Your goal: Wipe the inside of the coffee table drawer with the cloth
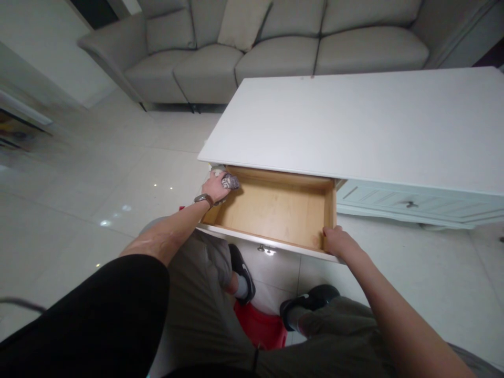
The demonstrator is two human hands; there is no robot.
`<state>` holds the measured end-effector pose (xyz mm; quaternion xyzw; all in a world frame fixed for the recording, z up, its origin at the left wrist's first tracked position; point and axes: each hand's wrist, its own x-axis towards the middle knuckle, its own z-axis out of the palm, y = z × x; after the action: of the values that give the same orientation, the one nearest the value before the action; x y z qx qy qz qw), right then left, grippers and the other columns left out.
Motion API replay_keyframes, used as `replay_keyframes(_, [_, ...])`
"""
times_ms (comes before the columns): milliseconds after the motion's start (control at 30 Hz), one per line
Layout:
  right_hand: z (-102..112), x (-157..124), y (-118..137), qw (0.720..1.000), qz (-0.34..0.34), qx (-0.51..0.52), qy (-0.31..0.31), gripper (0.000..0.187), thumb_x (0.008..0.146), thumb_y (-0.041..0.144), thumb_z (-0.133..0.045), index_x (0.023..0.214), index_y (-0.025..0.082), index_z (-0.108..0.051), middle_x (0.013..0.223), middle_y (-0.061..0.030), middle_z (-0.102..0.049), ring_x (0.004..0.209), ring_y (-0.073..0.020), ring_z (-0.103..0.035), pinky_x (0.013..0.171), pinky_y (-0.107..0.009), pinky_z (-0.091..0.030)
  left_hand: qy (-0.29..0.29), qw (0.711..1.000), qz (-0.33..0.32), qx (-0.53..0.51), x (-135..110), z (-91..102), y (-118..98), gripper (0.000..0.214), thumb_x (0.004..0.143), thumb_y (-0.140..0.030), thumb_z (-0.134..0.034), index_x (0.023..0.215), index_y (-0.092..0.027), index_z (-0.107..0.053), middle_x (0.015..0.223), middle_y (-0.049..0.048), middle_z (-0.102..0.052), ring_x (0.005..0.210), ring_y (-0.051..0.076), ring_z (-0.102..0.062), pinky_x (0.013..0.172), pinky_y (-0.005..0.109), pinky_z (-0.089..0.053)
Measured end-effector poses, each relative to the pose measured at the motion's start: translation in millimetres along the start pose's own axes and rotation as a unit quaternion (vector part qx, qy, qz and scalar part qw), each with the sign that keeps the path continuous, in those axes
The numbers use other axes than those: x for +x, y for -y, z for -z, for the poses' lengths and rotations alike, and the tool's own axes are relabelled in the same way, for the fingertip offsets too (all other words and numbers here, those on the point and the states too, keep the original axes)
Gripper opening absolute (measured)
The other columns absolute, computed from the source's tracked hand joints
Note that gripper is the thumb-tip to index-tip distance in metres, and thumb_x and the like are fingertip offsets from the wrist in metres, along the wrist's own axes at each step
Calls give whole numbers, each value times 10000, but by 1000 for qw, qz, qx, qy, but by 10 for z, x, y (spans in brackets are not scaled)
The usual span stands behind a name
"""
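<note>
A wooden drawer (pixel 271 210) with a white front is pulled out from the coffee table (pixel 354 126). At its left side wall, my left hand (pixel 213 187) is closed around a crumpled, grey-and-white patterned cloth (pixel 230 181). Part of that cloth hangs over the wall, and my palm hides some of it. A watch with a brown strap (pixel 203 199) is on my left wrist. My right hand (pixel 337 242) grips the drawer's right side wall near the front corner, fingers wrapped over the edge.
A grey sofa (pixel 275 58) stands behind the table. To the right of the pulled-out drawer is a shut drawer front (pixel 394 202) with a small knob. Below me are my shoes (pixel 242 273) and a red plastic object (pixel 262 325) on the pale tiled floor (pixel 129 173).
</note>
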<state>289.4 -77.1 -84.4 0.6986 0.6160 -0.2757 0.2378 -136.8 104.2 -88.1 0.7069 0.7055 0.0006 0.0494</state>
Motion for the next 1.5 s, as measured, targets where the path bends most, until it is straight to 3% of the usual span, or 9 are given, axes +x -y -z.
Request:
replay_keyframes(833, [10, -31, 19, 1000, -5, 3, 2, 399, 945, 146, -427, 1300, 103, -603, 1236, -246, -546, 1055, -328, -693, 854, -389, -525, -18, 1000, 1, -15, -41, 41, -45, 665, 834, -615, -602, 1438, -350, -518, 1333, 128, -496, 1048, 334, -657, 889, 410, -511])
replay_keyframes(933, [3, -24, 19, 1000, -5, 1, 2, 393, 957, 153, -408, 1293, 108, -607, 1230, -244, -550, 1052, -327, -695, 853, -390, -529, -9, 1000, 3, -15, -27, 38, -30, 774, 798, -569, -683, 1481, -305, -431, 1363, 134, -492, 1074, 317, -647, 906, 384, -506])
replay_keyframes(1067, [12, -22, 31, 1000, -8, -9, 2, 399, 959, 155, -409, 1304, 101, -602, 1238, -252, -548, 1070, -330, -693, 858, -386, -534, 0, 1000, 4, -18, -6, 24, 22, 1027, 648, -460, -825, 1513, -228, -321, 1375, 174, -489, 1103, 351, -649, 874, 393, -541])
replay_keyframes(1167, [41, -27, 52, 1000, -11, -14, 5, 407, 957, 150, -408, 1309, 93, -605, 1235, -264, -554, 1079, -335, -691, 860, -389, -538, 5, 999, -9, -42, -35, 46, 89, 1054, 619, -349, -830, 1508, -188, -286, 1359, 191, -525, 1107, 349, -662, 856, 387, -558])
replay_keyframes(1267, [72, -32, 73, 1000, -8, -16, 10, 417, 954, 144, -421, 1323, 84, -605, 1231, -272, -569, 1112, -339, -680, 883, -390, -536, 9, 995, -5, -100, -100, 149, 196, 987, 691, -388, -780, 1493, -132, -265, 1227, 174, -632, 1026, 302, -691, 825, 357, -557])
replay_keyframes(1367, [81, -28, 81, 1000, -11, -19, 11, 419, 955, 141, -433, 1329, 86, -613, 1242, -276, -580, 1128, -338, -676, 892, -394, -539, 32, 993, -12, -109, -156, 348, 353, 860, 713, -430, -737, 1415, -91, -373, 1068, 140, -694, 901, 269, -693, 767, 340, -548])
replay_keyframes(1500, [66, -15, 71, 1000, -11, -20, 4, 406, 963, 146, -439, 1317, 95, -633, 1237, -272, -593, 1116, -324, -684, 879, -382, -547, 119, 983, -136, -45, -217, 670, 555, 599, 628, -342, -709, 1186, -148, -609, 1039, 81, -711, 923, 249, -671, 814, 303, -526])
